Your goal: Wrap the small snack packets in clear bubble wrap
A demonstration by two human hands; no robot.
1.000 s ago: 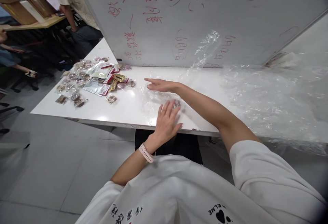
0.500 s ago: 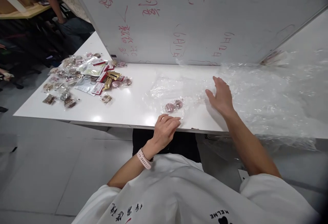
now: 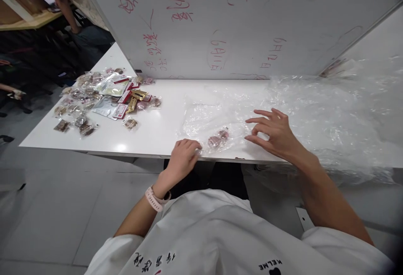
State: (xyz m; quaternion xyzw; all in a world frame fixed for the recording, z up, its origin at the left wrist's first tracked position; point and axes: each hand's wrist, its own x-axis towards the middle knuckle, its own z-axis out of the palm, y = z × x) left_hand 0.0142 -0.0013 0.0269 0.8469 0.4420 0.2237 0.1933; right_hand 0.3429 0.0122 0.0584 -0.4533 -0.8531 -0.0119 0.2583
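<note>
Two round pinkish-brown pieces in wrappers (image 3: 217, 139) lie side by side near the table's front edge, in or under clear plastic film (image 3: 201, 117). My left hand (image 3: 181, 159), with a pink watch band on its wrist, is closed at the film's near left corner, fingertips pinched on it. To the right of the wrapped pieces hovers my right hand (image 3: 277, 135), its fingers spread and the thumb and forefinger curved towards each other. Nothing shows clearly between those two fingertips.
A pile of small wrapped packets (image 3: 110, 94) covers the left part of the white table (image 3: 154, 136). Crumpled clear plastic sheeting (image 3: 330, 119) spreads over the right side and hangs off the front edge. A whiteboard (image 3: 245, 27) stands behind. Another person's arm (image 3: 66, 12) shows far left.
My left hand has moved left and pinched the film. My right hand has come lower with its fingers spread wider. The two wrapped pieces have shifted slightly right and nearer to me.
</note>
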